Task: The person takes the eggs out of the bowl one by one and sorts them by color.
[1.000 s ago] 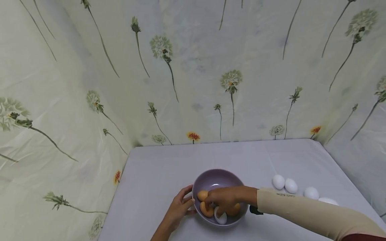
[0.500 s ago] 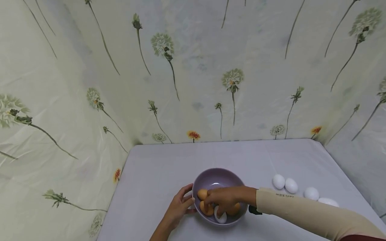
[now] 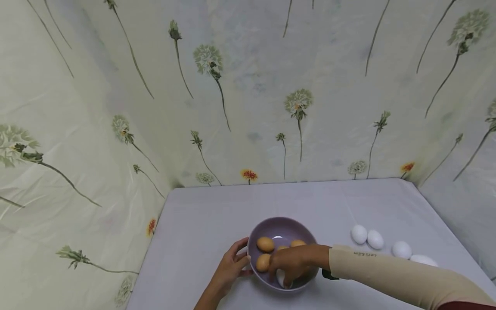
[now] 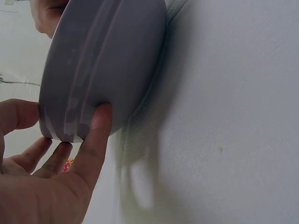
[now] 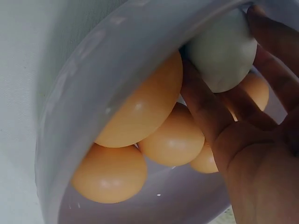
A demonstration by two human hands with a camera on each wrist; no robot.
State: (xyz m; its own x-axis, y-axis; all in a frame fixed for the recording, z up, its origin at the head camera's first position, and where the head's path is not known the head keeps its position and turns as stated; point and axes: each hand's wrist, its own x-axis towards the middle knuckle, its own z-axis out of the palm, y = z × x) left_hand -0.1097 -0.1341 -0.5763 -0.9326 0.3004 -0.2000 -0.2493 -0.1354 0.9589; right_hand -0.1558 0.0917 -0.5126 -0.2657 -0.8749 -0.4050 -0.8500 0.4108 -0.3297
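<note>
A mauve bowl (image 3: 267,228) stands on the table with several brown eggs (image 3: 265,244) inside. My right hand (image 3: 292,263) reaches into it and grips a white egg (image 5: 223,51) against the bowl's near inner wall, thumb and fingers around the shell. Brown eggs (image 5: 170,135) lie close by, one touching the side of a finger. On the bowl's left, my left hand (image 3: 229,269) rests its spread fingertips on the outer wall (image 4: 93,60). In the left wrist view its fingers are fairly straight and none reaches inside.
Several white eggs (image 3: 359,234) lie on the pale tablecloth (image 3: 201,219) to the right, partly behind the right forearm's beige sleeve (image 3: 376,267). Floral fabric (image 3: 252,107) hangs at the back and sides.
The right hand, still on the white egg, has shifted slightly toward the bowl's near side. Brown eggs inside have rolled, and more of them show behind the hand. My left hand stays put.
</note>
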